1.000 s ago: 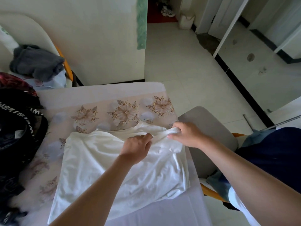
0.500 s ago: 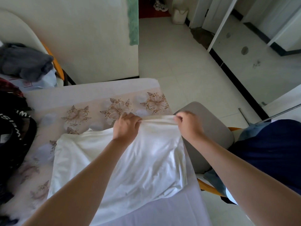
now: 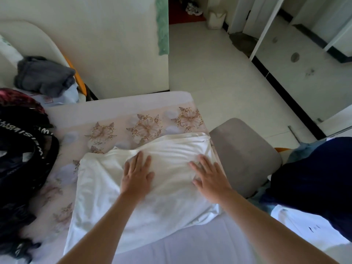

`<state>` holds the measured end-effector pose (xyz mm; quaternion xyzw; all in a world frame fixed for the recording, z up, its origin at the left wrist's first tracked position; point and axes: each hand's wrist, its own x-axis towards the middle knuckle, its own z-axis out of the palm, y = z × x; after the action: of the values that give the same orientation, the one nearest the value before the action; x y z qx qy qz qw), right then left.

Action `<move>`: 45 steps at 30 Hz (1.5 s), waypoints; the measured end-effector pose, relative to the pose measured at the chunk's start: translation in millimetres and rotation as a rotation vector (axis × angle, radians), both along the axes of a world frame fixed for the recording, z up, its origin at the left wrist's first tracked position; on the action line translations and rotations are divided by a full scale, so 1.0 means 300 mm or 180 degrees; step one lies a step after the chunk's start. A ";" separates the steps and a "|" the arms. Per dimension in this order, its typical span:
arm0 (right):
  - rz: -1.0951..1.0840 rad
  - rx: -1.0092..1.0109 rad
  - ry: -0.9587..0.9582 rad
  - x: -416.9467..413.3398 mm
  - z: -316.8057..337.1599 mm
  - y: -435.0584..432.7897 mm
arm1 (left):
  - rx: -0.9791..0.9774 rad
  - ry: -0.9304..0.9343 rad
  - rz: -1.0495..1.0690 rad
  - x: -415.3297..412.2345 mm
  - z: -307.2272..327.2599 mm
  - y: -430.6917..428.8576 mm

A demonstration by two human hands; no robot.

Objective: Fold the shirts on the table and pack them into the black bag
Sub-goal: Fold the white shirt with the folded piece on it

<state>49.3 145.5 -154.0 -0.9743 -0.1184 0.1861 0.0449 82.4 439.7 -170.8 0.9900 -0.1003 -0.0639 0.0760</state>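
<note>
Both hands lying flat, fingers straight, grip holding nothing: left hand (image 3: 137, 175) and right hand (image 3: 209, 175) pressing on white shirt (image 3: 106, 187) spread on tabletop (image 3: 118, 109); black bag (image 3: 22, 149) sitting left.

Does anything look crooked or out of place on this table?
The white shirt is wrinkled, its far edge uneven, its far right corner at the table edge beside the grey chair. Left hand and right hand press it flat.

Looks forward and down from head height, wide-angle, close over the table (image 3: 118, 109), taking in the left hand (image 3: 137, 174) and right hand (image 3: 209, 176) near centre, floor (image 3: 219, 73) beyond.
</note>
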 end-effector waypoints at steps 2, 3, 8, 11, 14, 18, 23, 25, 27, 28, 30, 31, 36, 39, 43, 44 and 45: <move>-0.0162 0.0120 -0.0122 -0.013 0.016 0.000 | -0.0155 -0.0168 0.0105 -0.045 0.019 0.040; -0.0389 0.0276 -0.0240 -0.026 0.023 0.004 | -0.0284 -0.0279 0.0153 -0.075 0.042 0.046; -0.1870 0.0395 -0.1210 -0.177 0.046 0.036 | -0.0927 -0.0440 -0.0537 -0.286 0.130 -0.005; -0.2690 0.0151 -0.0627 -0.279 0.066 0.058 | -0.0918 0.0142 -0.0947 -0.380 0.117 -0.077; -0.2830 0.0769 -0.0844 -0.323 0.061 0.058 | -0.1129 0.0089 -0.0945 -0.409 0.096 -0.117; -0.3263 0.2437 -0.0884 -0.297 0.155 0.053 | -0.1528 -0.0135 -0.0684 -0.413 0.137 -0.091; -0.2347 0.0348 -0.0602 -0.258 0.192 -0.036 | -0.0853 0.0865 -0.0766 -0.449 0.203 -0.046; -0.1964 -0.0367 -0.0430 -0.269 0.175 -0.060 | -0.0215 0.1459 -0.1065 -0.443 0.222 -0.062; -0.1573 -0.0886 -0.0463 -0.279 0.153 -0.051 | -0.0147 0.1599 -0.0979 -0.433 0.233 -0.082; -0.1368 -0.0914 -0.0558 -0.283 0.150 -0.032 | -0.0353 0.1562 -0.0712 -0.427 0.235 -0.086; -0.0767 -0.0603 -0.0952 -0.280 0.141 0.026 | -0.0822 0.1274 -0.0027 -0.405 0.226 -0.069; -0.0394 -0.0355 -0.1090 -0.275 0.128 0.063 | -0.0924 0.0972 0.0224 -0.391 0.216 -0.044; 0.0138 0.0337 -0.0204 -0.272 0.080 0.263 | -0.0344 0.0688 0.1232 -0.367 0.170 0.164; -0.0112 0.0066 -0.0380 -0.239 0.088 0.344 | 0.0185 0.0817 0.1255 -0.350 0.172 0.246; -0.0177 0.0253 -0.0491 -0.113 0.107 0.427 | 0.0022 0.0286 0.1166 -0.229 0.207 0.286; -0.0192 0.0360 -0.0489 -0.071 0.108 0.442 | -0.0037 0.0195 0.1151 -0.189 0.211 0.300; -0.0220 0.0508 -0.0475 -0.026 0.113 0.457 | -0.0095 0.0124 0.1137 -0.147 0.212 0.316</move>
<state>41.6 282.7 -120.2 -0.9823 -0.1022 0.1014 0.1198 38.3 534.5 -107.1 0.9894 0.0777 -0.0670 0.1028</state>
